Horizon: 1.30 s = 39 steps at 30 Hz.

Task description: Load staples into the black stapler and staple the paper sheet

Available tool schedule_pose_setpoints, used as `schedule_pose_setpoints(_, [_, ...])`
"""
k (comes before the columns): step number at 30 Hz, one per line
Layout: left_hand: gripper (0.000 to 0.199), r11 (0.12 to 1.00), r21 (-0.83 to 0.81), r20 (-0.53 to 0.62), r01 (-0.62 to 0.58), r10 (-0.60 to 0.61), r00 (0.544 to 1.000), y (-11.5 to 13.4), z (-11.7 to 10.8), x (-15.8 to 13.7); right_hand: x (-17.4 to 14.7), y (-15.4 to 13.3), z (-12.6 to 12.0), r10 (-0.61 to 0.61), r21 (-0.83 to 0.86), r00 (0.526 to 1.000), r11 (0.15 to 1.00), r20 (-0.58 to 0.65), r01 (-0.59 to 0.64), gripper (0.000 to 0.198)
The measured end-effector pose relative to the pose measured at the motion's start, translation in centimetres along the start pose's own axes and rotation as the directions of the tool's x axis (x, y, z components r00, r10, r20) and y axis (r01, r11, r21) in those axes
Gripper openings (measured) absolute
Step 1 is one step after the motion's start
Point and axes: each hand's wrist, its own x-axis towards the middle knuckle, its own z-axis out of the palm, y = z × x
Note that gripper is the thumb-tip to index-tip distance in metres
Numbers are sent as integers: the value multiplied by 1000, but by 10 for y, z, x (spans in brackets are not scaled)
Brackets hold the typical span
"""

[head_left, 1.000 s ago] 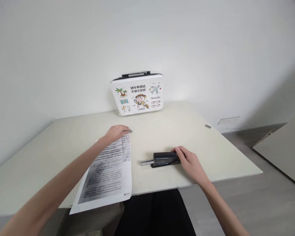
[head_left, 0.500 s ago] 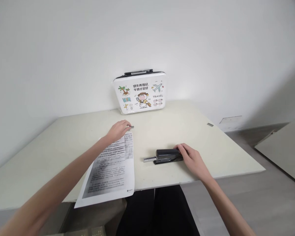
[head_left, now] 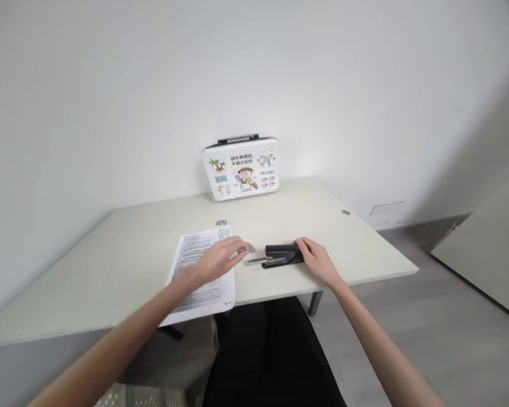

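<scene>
A white rectangular case point(head_left: 241, 170) with a black handle, printed with colourful cartoons and the word TRAVEL, stands at the back of the pale cream desk point(head_left: 127, 249), against the white wall point(head_left: 110, 102).

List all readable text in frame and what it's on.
"奶牛养得好, 牛奶才会好": white case, top middle.
"TRAVEL": same case, right side, under the airplane.
Case's tiny captions: too small to read.
Printed sheet: print too small and blurred.
Stapler: nothing legible.
</scene>
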Motion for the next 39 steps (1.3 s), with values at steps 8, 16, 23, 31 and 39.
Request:
schedule_pose_setpoints(8, [39, 986, 158, -39, -61, 68, 997, -6, 28, -25, -2, -1, 2, -13, -6, 1000, 1000, -8, 13, 55])
schedule_pose_setpoints(16, [38, 963, 255, 14, -83, 82, 997, -9, 35, -17, -2, 0, 2, -3, -20, 1000, 1000, -4, 3, 52])
schedule_pose_setpoints(23, [38, 955, 282, 57, -92, 79, 995, -6, 33, -12, -3, -1, 2, 2, -12, 1000, 1000, -4, -2, 51])
schedule_pose_setpoints(31, [32, 941, 316, 64, -119, 104, 993, 0, 37, -1, -4, -2, 1, 13, -7, 1000, 1000, -8, -13, 50])
schedule_pose_setpoints(39, [22, 961, 276, -26, -31, 40, 999, 2, 41, -3, -3, 1, 1, 14, 0, 1000, 1000, 0, -14, 49])
